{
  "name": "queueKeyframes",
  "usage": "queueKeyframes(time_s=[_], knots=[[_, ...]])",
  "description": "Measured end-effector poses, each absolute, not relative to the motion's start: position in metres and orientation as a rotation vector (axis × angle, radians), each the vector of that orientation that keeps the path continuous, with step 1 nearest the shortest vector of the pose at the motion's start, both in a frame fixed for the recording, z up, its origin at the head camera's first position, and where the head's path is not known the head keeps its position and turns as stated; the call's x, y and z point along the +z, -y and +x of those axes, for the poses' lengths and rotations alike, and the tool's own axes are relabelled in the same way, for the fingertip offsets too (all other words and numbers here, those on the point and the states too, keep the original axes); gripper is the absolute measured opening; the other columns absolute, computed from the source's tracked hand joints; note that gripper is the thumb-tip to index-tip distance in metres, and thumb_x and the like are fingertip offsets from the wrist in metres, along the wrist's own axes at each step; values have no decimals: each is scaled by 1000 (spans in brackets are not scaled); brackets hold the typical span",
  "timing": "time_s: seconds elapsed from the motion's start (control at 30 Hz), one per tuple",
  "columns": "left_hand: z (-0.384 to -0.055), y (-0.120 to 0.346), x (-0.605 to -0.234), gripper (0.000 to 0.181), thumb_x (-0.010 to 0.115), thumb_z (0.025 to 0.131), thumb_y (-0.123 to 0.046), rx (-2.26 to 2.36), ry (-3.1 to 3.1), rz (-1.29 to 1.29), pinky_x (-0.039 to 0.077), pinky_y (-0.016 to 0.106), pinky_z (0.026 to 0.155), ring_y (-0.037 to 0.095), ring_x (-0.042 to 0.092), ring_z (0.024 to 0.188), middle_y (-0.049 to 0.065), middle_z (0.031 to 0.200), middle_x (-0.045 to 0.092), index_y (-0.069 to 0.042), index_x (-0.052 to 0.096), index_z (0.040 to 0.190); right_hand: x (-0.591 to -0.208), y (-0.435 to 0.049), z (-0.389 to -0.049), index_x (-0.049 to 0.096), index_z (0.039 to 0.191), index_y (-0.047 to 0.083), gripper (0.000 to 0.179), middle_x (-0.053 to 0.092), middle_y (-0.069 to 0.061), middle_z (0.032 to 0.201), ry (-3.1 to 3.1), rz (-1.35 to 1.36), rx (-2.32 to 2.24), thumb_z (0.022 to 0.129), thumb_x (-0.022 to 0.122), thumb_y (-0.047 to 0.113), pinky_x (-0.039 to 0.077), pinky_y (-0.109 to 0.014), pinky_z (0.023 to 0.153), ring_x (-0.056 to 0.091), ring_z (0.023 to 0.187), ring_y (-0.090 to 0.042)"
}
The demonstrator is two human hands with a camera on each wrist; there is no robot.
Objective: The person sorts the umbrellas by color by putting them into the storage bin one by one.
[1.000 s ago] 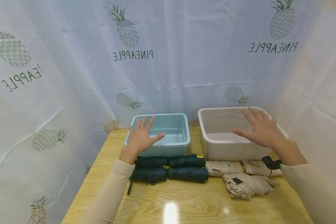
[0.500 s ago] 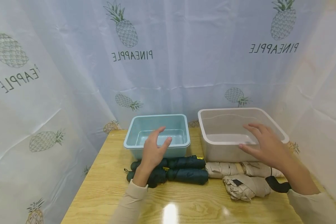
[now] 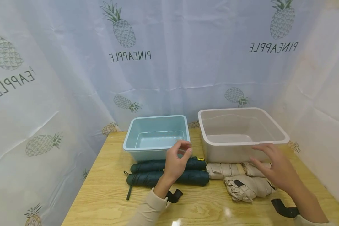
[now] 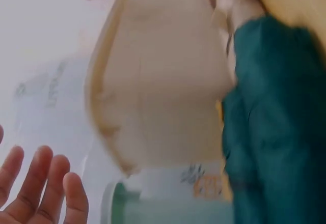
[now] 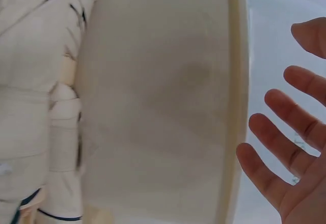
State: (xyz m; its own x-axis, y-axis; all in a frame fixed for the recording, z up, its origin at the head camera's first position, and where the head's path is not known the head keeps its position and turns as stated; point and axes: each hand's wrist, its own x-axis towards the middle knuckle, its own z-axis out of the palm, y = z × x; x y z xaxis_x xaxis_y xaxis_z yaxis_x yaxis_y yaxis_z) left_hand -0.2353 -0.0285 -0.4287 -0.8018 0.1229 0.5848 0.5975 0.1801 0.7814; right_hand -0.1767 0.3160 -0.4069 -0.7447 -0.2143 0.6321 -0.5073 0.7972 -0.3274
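Observation:
My left hand (image 3: 174, 164) hovers over the rolled dark green umbrellas (image 3: 193, 177), fingers loosely bent and holding nothing. In the left wrist view its fingers (image 4: 38, 183) are spread apart, away from a green umbrella (image 4: 277, 112). My right hand (image 3: 281, 171) is above the right end of the beige rolled umbrellas (image 3: 250, 188), relaxed, with nothing in its grasp. The right wrist view has that hand (image 5: 300, 147) beside the rim of a whitish bin, beige umbrellas (image 5: 25, 122) lying at the left. Part of the green rolls is hidden behind my left hand.
A light blue bin (image 3: 156, 148) stands behind the green umbrellas, and a larger whitish bin (image 3: 228, 153) behind the beige ones. Both insides look bare. The wooden table (image 3: 107, 194) is bounded by a pineapple-print curtain (image 3: 180, 69) at the back and sides.
Both hands have come down and back from over the bins. The left has also moved right, its spread fingers now bent. Umbrellas and bins have stayed in place.

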Motion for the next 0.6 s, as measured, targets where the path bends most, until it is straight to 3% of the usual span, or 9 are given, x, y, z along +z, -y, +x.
queueKeyframes(time_s=[0.13,0.4,0.6], knots=[[-236,12,-437,19,65,97,-13,-1728,2101,-672,59,34,79,26,70,95,9,105,74,-12,70,115,-421,-323,-168,69,125,11,45,66,-5,118,2434,496,665,82,83,9,38,-14,86,46,109,9],[-242,-15,-448,33,62,102,-25,-1846,2211,-648,58,33,88,25,69,109,9,127,69,-17,63,134,-446,-337,-156,70,118,16,36,70,-4,108,2512,498,742,85,80,5,52,-20,66,60,88,7],[-246,-28,-447,53,63,100,-34,-1921,2251,-559,57,35,91,27,64,117,6,144,59,-23,50,150,-463,-347,-149,71,119,11,34,70,-4,107,2553,440,806,87,79,5,50,-12,73,60,88,9]])
